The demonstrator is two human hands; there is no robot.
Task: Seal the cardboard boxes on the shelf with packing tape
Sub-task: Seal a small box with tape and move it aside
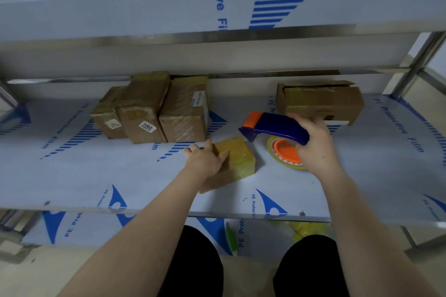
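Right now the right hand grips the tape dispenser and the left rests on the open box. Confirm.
Wrong box. The head view shows the left hand resting on the small taped box in front, not the open box behind. The right hand does grip the tape dispenser.

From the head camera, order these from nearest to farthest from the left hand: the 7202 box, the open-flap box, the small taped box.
1. small taped box, directly under the left hand.
2. 7202 box, back left.
3. open-flap box, back right.
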